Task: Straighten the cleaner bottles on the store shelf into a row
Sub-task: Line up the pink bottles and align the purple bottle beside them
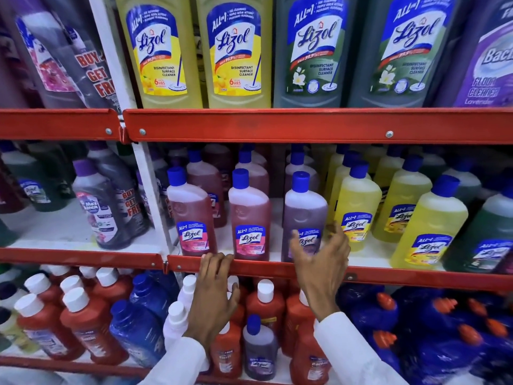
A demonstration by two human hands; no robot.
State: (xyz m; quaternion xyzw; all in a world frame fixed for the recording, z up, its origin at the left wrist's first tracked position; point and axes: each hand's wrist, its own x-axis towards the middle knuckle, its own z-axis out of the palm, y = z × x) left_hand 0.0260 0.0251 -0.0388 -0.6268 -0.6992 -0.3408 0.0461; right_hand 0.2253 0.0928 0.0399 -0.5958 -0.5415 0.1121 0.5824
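Note:
On the middle shelf, three blue-capped Lizol bottles stand at the front: a pink bottle (191, 212), a second pink bottle (249, 215) and a purple bottle (304, 215). To their right stand yellow bottles (358, 209), several of them. My left hand (215, 290) rests with its fingertips hooked over the red shelf lip (261, 269), below the two pink bottles, holding no bottle. My right hand (322, 257) hovers with spread fingers just in front of the purple bottle's label, and I cannot tell whether it touches.
The upper shelf carries large yellow bottles (163, 51) and grey-green Lizol bottles (313, 51). The lower shelf holds red white-capped bottles (83, 323) and dark blue bottles (433, 329). A white upright post (150, 190) separates a left bay with dark purple bottles (102, 207).

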